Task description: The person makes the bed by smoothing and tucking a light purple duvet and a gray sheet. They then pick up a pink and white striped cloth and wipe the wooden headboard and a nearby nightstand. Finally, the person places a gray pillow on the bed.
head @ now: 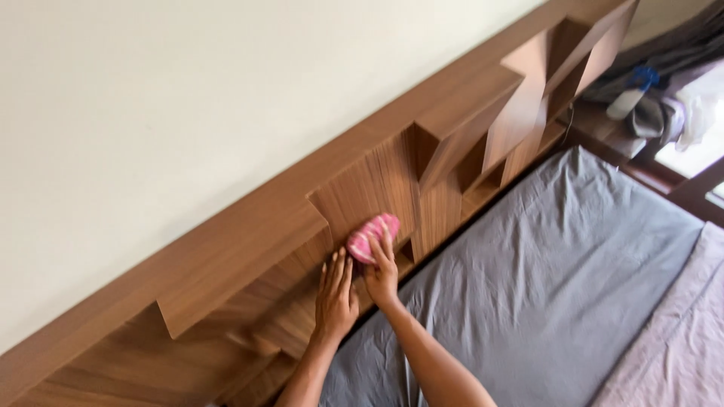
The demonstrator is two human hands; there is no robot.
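Against a cream wall (188, 98), we are leaning over a wooden headboard (226, 264) of angled panels that runs along the head edge of a bed with a grey sheet (543, 286). Our right hand (382, 275) is pressing a pink cloth (371, 235) onto one slanted panel, fingers folded over it, the cloth lying just beyond the fingertips, its long axis following the panel. Our left hand (335, 295) is resting flat and spread just beside it, holding nothing.
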